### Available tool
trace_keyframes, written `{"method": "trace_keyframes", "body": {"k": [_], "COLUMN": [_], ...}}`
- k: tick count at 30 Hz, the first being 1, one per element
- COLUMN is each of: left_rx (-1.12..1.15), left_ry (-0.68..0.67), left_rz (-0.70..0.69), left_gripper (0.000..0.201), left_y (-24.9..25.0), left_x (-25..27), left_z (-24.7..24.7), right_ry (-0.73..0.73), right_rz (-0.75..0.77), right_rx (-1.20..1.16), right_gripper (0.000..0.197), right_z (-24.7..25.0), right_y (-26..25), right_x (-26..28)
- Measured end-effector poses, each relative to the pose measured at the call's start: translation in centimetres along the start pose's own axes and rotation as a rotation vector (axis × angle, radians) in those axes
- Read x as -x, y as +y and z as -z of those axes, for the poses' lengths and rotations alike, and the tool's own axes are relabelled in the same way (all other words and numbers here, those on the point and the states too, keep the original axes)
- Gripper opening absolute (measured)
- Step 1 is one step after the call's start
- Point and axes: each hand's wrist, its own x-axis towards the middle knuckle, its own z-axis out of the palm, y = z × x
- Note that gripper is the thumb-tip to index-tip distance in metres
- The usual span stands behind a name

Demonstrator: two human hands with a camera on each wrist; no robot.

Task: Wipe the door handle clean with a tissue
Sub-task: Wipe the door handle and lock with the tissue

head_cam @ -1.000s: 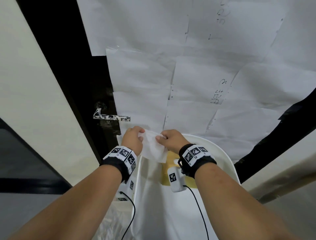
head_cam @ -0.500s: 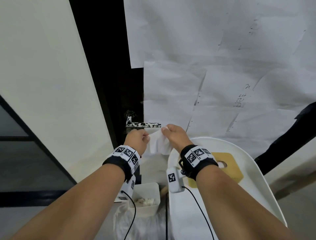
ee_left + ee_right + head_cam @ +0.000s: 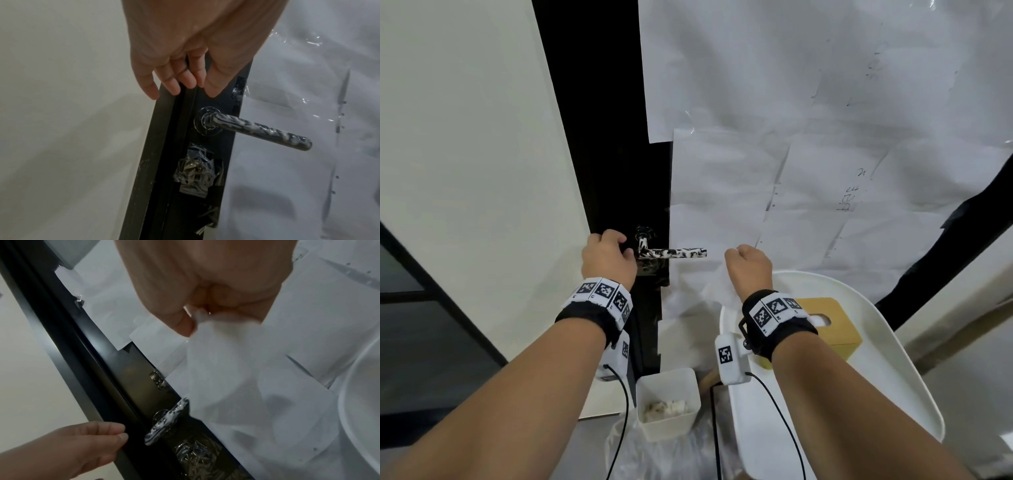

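Note:
The door handle (image 3: 671, 253) is a black lever streaked with white smears, sticking out to the right from the black door edge (image 3: 602, 137). My left hand (image 3: 619, 245) rests just left of the handle's base and holds nothing. In the left wrist view its fingers (image 3: 174, 81) lie relaxed on the door edge above the handle (image 3: 257, 129). My right hand (image 3: 736, 255) hovers just right of the lever's tip, apart from it. It pinches a white tissue (image 3: 717, 291), which hangs down below it. The right wrist view shows the tissue (image 3: 226, 361) and, behind it, the handle (image 3: 164, 420).
White paper sheets (image 3: 791, 137) are taped over the door. The lock below the handle is wrapped in clear tape (image 3: 195, 172). A white bin (image 3: 667, 425) with crumpled tissues stands on the floor. At the right, a white round table (image 3: 876, 359) carries a yellow tissue box (image 3: 832, 322).
My left hand let go of the tissue and moved left onto the door edge. My right hand kept the tissue and now sits right of the handle's tip.

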Motion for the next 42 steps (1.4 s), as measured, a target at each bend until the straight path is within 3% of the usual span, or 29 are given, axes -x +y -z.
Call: {"method": "trace_keyframes", "body": {"k": [8,12,14,19,24,29,35,42], "left_rx": [-0.037,0.033,0.051,0.066,-0.152,-0.401,-0.432,-0.420], "left_ry": [0.161,0.318,0.330,0.227,0.074,-0.012,-0.035,-0.069], "left_rz": [-0.019,0.016,0.037,0.157,0.235,0.226,0.216,0.213], "left_gripper": [0.049,0.073,0.072,0.044,0.049,0.049,0.047,0.046], "left_y": [1.2,2.2,2.4,2.8,3.1,3.4,3.5,3.8], "left_x": [-0.9,-2.3,-2.8,-3.6,-5.1,-6.5,-6.6,-6.7], "left_z": [1.9,3.1,3.3,3.7,4.9,5.6,5.3,5.7], "right_ry": [-0.123,-0.180,-0.206,-0.277,-0.313,-0.307,-0.301,-0.260], "right_rz": [0.011,0.058,0.057,0.158,0.342,0.467,0.534,0.532], "right_rx": [0.164,0.195,0.168,0.270,0.428,0.634,0.734,0.698], "right_gripper": [0.016,0.037,0.042,0.045,0.035,0.029,0.011,0.017], "right_z": [-0.6,-0.2,-0.3,-1.1,-2.0,-3.5,-4.5,-3.8], "right_y": [0.1,-0.3,-0.6,-0.8,-0.2,0.6,0.5,-0.1], "right_x": [-2.0,-2.8,-2.8,-3.1,-4.0,-4.3,-4.3,-4.6]}}
